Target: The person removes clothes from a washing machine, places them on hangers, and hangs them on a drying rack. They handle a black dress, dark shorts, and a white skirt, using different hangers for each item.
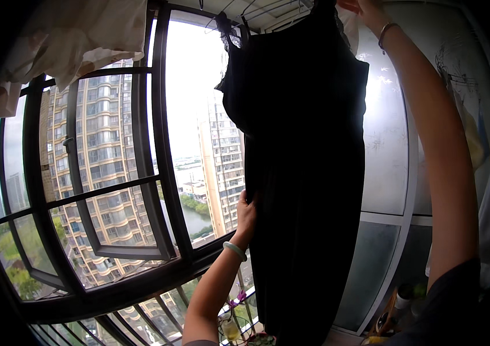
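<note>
A long black dress (pixel 308 173) with lace-edged straps hangs upright in front of me, its details lost in shadow. Against its left edge, about halfway down, my left hand (pixel 247 216) is closed on the fabric, with some fingers hidden by the dark cloth. A pale green bangle (pixel 235 251) circles that wrist. My right hand (pixel 366 10) is raised at the top edge of the picture beside the dress's right strap. Its fingers are bent together and partly cut off, so what they hold is unclear. A thin bracelet (pixel 384 36) is on the right wrist.
Wire hangers (pixel 268 10) hang overhead behind the dress. Pale cloth (pixel 83 40) hangs at upper left. Dark-framed windows (pixel 158 115), one pane swung open, line the left above a railing (pixel 141 320). Frosted panels (pixel 386 144) stand at right. A purple flower (pixel 238 299) is low down.
</note>
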`<state>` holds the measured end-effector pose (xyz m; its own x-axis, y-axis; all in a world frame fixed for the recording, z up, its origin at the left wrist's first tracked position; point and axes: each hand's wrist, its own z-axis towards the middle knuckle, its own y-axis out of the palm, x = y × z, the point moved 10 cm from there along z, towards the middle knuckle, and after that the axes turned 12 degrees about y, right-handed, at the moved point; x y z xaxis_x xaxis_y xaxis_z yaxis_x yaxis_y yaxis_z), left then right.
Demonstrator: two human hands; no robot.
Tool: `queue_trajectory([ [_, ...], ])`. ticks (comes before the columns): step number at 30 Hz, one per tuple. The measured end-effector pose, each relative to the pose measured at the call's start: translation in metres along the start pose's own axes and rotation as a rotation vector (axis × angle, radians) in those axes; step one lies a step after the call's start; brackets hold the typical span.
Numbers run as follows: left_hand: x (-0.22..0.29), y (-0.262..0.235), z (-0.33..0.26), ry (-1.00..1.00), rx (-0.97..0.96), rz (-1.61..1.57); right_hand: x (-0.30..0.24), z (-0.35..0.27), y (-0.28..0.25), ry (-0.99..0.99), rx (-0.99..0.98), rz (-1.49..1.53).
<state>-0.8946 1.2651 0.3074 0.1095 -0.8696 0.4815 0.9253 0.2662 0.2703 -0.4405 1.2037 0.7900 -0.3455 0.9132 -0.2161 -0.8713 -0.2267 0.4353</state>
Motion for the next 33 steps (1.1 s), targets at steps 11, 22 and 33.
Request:
queue_trajectory([
  [11, -0.015, -0.005, -0.03, -0.138, -0.115, 0.049, -0.149, -0.12, 0.109, -0.243, -0.255, -0.072],
  [22, 0.017, 0.003, -0.039, -0.171, -0.211, 0.064, -0.221, -0.141, 0.202, -0.225, -0.139, -0.215],
  [33, 0.136, -0.011, -0.013, -0.095, -0.26, -0.048, -0.172, -0.089, 0.265, 0.162, -0.496, -0.065],
])
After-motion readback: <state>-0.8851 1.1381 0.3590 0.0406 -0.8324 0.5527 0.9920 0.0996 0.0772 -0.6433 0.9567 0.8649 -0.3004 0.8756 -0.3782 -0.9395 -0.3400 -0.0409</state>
